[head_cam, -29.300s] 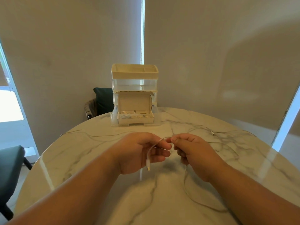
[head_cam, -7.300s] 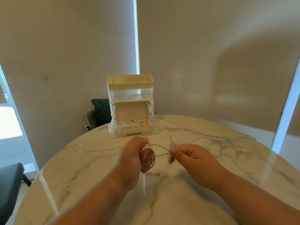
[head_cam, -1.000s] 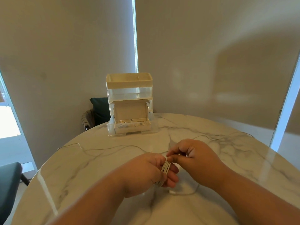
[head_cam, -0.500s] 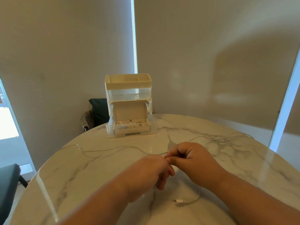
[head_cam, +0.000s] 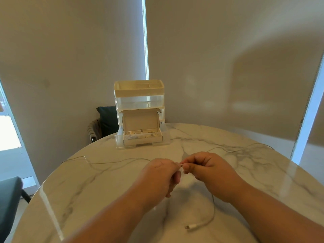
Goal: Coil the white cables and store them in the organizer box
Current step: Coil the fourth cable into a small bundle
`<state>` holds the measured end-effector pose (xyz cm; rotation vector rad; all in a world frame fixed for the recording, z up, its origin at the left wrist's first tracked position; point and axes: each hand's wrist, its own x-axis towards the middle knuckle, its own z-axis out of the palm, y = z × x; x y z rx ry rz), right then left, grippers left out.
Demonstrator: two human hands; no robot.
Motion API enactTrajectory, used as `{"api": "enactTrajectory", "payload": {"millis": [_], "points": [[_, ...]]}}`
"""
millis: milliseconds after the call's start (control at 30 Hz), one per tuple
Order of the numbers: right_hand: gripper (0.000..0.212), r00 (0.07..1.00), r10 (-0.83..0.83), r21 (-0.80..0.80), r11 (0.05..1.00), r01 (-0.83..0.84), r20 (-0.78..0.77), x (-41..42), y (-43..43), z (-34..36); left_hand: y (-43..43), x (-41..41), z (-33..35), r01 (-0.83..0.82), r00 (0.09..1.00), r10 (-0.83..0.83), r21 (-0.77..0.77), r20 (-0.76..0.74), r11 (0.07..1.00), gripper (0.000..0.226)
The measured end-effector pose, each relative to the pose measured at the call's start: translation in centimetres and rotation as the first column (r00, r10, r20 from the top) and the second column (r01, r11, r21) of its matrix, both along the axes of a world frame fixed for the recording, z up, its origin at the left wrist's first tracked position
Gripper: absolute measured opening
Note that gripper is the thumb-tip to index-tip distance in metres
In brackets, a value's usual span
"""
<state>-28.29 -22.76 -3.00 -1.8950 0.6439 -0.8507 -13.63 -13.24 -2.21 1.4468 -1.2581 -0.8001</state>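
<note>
Hands: two. The left hand (head_cam: 160, 176) and right hand (head_cam: 210, 171) meet fingertip to fingertip over the middle of the table (head_cam: 87, 199).
Cables: one white cable (head_cam: 213, 210) is in the hands. Thin loose strands (head_cam: 112, 162) trail across the table to the left and right behind them; I cannot tell if they are one cable or two.
Organizer box (head_cam: 139, 95): one, cream and clear, at the far edge of the table, with its bottom drawer (head_cam: 142, 138) pulled out and white coils inside.
Chairs: two, a dark chair (head_cam: 105, 120) behind the box and a dark seat (head_cam: 8, 199) at the left.
Cable's look: thin and white. Its tail drops from under the right hand, curves along the table and ends in a plug (head_cam: 190, 227).
Grip: the right thumb and forefinger pinch a short white bit. The left fingers curl round the rest, and the coil is hidden.
Change: a second ago the loops showed between the left fingers.
</note>
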Motion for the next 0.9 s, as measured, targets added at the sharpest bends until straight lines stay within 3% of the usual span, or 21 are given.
{"api": "enactTrajectory", "payload": {"millis": [100, 233, 500, 633, 900], "points": [[0.016, 0.999, 0.014, 0.092, 0.996, -0.017, 0.031, 0.1, 0.0, -0.2, 0.2, 0.1, 0.1, -0.066, 0.984, 0.061, -0.025, -0.167, 0.998, 0.055], [0.016, 0.994, 0.076, 0.162, 0.983, -0.089, 0.085, 0.4, 0.4, -0.3, 0.3, 0.2, 0.4, -0.051, 0.963, 0.035, -0.053, -0.267, 0.997, 0.054], [0.027, 0.986, 0.13, 0.156, 0.977, -0.146, 0.107, 0.9, 0.8, -0.5, 0.5, -0.2, 0.7, 0.001, 0.843, -0.005, -0.009, -0.538, 1.0, 0.047], [0.018, 0.981, 0.15, 0.161, 0.972, -0.169, 0.126, 1.0, 1.1, -0.4, 0.7, -0.3, 0.9, 0.024, 0.817, -0.043, -0.04, -0.576, 0.999, 0.042], [0.024, 0.959, 0.246, 0.256, 0.926, -0.276, 0.144, 1.0, 1.8, -0.5, 1.1, -0.5, 1.3, 0.025, 0.795, -0.077, -0.094, -0.602, 0.995, 0.033]]}}
